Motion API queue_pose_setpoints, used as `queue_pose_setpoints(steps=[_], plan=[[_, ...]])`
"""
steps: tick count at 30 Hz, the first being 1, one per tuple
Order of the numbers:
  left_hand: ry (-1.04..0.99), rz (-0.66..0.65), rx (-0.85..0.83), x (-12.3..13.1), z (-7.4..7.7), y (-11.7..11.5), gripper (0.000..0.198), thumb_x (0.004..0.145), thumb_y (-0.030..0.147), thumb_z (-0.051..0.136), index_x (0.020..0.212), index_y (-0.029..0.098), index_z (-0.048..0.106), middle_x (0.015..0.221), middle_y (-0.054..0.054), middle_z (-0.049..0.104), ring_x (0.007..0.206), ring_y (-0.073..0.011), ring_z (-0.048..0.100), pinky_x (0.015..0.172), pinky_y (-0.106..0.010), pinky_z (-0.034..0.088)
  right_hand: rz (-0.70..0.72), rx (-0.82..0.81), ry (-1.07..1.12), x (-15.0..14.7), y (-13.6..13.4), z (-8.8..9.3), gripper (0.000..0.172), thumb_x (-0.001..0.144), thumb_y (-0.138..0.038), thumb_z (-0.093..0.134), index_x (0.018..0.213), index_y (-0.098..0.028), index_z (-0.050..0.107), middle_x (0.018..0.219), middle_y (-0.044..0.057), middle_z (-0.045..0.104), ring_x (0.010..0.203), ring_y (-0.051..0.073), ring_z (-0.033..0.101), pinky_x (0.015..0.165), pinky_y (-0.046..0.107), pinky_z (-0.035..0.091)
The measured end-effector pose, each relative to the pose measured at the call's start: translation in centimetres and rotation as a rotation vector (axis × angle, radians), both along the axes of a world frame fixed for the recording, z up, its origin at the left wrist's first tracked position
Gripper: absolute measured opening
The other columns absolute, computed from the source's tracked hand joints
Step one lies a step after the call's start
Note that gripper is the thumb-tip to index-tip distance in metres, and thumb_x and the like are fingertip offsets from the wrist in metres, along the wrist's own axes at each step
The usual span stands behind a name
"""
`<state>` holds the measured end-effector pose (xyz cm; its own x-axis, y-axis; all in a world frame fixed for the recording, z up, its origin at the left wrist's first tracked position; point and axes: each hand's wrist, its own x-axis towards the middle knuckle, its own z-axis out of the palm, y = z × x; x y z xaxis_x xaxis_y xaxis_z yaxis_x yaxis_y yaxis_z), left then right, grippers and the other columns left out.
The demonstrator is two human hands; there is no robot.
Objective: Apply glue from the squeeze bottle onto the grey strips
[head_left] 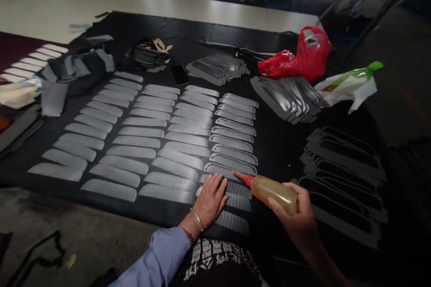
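In my right hand [298, 208] is a squeeze bottle [274, 193] of amber liquid, tilted so its red nozzle tip meets a grey curved strip [224, 169] in the rightmost column. Thin dark lines run along the edges of that strip and of several above it. My left hand [211, 195] lies flat, fingers stretched out, over the left end of the strips just below. Lower in the same column, a ribbed strip [233, 221] shows no such line. More plain grey strips [183, 157] fill the columns to the left.
Stacks of grey frame-like pieces [343, 179] lie at the right, with another pile [286, 96] behind. A red plastic bag [308, 56], a white-green bag [353, 85] and a phone [179, 75] rest on the black-covered table [276, 143]. Grey scraps [54, 97] sit at the left.
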<state>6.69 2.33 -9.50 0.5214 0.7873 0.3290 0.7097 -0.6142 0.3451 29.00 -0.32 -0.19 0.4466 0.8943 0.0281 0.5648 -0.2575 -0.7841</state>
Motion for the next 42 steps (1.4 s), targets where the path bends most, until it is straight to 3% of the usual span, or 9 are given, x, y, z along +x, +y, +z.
queue_pose_setpoints(steps=[7,14,18,23,34,42], plan=[[0.082,0.022,-0.087,-0.5,0.0,-0.7,0.041,0.089,0.029,0.044,0.124,0.009,0.045,0.131,-0.015,0.048,0.129,-0.0293,0.033,0.104,-0.053,0.029,0.179,0.025,-0.045,-3.1,1.7,-1.0,0.042,0.069,-0.042,0.064,0.103,-0.021,0.049,0.096,0.005,0.057,0.084,0.02,0.06,0.074,0.033,0.053],[0.074,-0.024,-0.154,-0.8,0.1,-1.8,0.045,0.088,0.032,0.046,0.127,0.012,0.043,0.125,-0.015,0.053,0.117,-0.0255,0.047,0.098,-0.042,0.037,0.239,0.039,-0.12,-3.9,2.6,-1.0,0.043,0.068,-0.044,0.065,0.102,-0.022,0.049,0.094,0.005,0.057,0.083,0.02,0.06,0.072,0.034,0.053],[0.094,-0.076,-0.189,-0.9,-0.6,-2.6,0.047,0.087,0.034,0.046,0.127,0.01,0.042,0.127,-0.015,0.052,0.12,-0.0241,0.044,0.1,-0.037,0.035,0.262,0.025,-0.127,-4.3,2.8,-1.6,0.043,0.068,-0.045,0.065,0.101,-0.022,0.05,0.094,0.005,0.057,0.084,0.021,0.06,0.074,0.036,0.052],[0.064,-0.049,-0.18,-0.6,-1.3,-2.0,0.051,0.084,0.037,0.051,0.126,0.01,0.043,0.127,-0.013,0.053,0.121,-0.0237,0.044,0.103,-0.035,0.033,0.366,0.044,-0.166,-4.6,2.9,-2.3,0.043,0.071,-0.041,0.064,0.105,-0.021,0.048,0.097,0.007,0.056,0.087,0.023,0.059,0.074,0.038,0.052],[-0.015,-0.091,-0.235,-0.6,-1.7,-2.1,0.043,0.082,0.032,0.055,0.119,0.011,0.049,0.121,-0.014,0.055,0.12,-0.0252,0.045,0.103,-0.04,0.035,0.579,0.132,-0.297,-5.7,3.3,-1.9,0.037,0.075,-0.037,0.062,0.105,-0.021,0.047,0.093,0.007,0.055,0.084,0.022,0.06,0.071,0.037,0.054],[-0.068,-0.103,-0.258,-0.8,-1.4,-1.7,0.042,0.081,0.027,0.055,0.119,0.009,0.049,0.125,-0.015,0.052,0.124,-0.0268,0.04,0.104,-0.043,0.033,0.631,0.139,-0.302,-5.9,3.4,-2.2,0.038,0.076,-0.035,0.062,0.107,-0.02,0.045,0.095,0.009,0.055,0.087,0.023,0.059,0.074,0.039,0.053]])
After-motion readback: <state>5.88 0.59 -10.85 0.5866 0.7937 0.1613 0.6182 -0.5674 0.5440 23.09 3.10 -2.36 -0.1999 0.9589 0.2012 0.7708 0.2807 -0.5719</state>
